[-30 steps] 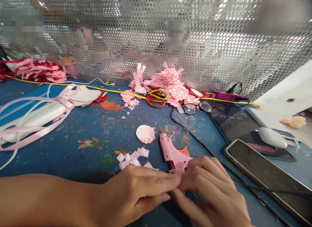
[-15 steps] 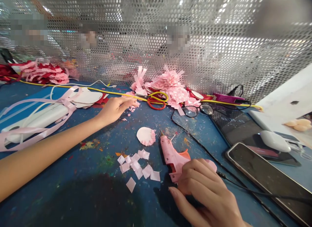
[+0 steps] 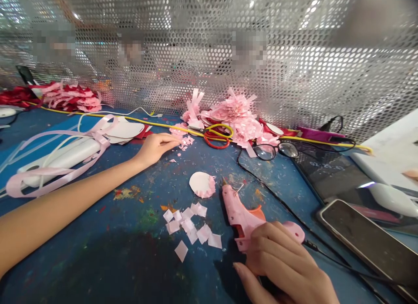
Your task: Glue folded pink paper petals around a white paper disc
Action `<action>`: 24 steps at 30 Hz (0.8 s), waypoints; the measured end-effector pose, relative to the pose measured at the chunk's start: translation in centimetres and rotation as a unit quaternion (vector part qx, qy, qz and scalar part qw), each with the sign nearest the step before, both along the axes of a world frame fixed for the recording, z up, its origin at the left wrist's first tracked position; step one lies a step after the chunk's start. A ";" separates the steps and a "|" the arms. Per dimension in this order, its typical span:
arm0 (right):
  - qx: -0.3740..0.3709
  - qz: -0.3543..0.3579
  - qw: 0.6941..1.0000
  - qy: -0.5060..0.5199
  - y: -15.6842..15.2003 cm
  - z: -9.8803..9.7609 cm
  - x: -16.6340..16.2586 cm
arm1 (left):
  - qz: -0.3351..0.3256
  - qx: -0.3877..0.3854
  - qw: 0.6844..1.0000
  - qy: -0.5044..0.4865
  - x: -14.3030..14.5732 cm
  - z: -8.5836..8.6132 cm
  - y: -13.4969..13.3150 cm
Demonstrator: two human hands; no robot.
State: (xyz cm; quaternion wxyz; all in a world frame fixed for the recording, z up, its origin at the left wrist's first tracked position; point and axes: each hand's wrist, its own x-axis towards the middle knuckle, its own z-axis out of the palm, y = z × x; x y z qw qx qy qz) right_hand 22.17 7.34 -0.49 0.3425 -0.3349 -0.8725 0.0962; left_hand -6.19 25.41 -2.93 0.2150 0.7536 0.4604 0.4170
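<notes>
My right hand (image 3: pixel 289 262) is curled over the handle of a pink hot glue gun (image 3: pixel 240 210), which lies on the table with its nozzle pointing away from me. Reaching forward, my left hand (image 3: pixel 158 148) has its fingers pressed together by a heap of small pink scraps (image 3: pixel 186 141); whether a scrap is between the fingertips is too small to tell. Between the hands lies a white disc (image 3: pixel 200 184) with pink pieces stuck along its right and lower edge. Nearer to me are several loose pink squares (image 3: pixel 187 225).
Scissors (image 3: pixel 219 136) with yellow and red handles, eyeglasses (image 3: pixel 274 150) and pink ribbon flowers (image 3: pixel 240 116) lie along the metal mesh (image 3: pixel 196 47). A phone (image 3: pixel 362 243) and the gun's black cable (image 3: pixel 329 253) are at right. Pink ribbon (image 3: pixel 62 186) curls at left.
The view has shifted slightly left, so everything appears further right. My left fingers are still at the scraps, and my right hand stays on the glue gun.
</notes>
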 end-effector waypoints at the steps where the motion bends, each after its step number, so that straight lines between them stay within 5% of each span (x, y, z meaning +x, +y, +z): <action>1: -0.004 -0.001 1.000 -0.003 0.0 0.0 -0.1 | -0.005 -0.016 1.000 -0.017 0.1 -0.1 -0.1; 10: -0.008 0.000 1.000 -0.010 -0.2 0.1 -0.3 | -0.029 0.012 1.000 0.001 0.3 0.3 -0.6; 15: -0.004 0.001 1.000 -0.011 0.0 0.2 -0.4 | -0.007 -0.042 0.998 -0.038 0.2 0.0 -0.6; 21: -0.002 0.000 1.000 -0.011 0.0 0.1 -0.5 | -0.002 0.036 0.999 -0.019 0.0 -0.1 -0.4; 24: -0.001 0.003 1.000 -0.023 0.0 0.0 -0.5 | 0.000 0.005 0.999 -0.044 0.2 -0.1 -0.5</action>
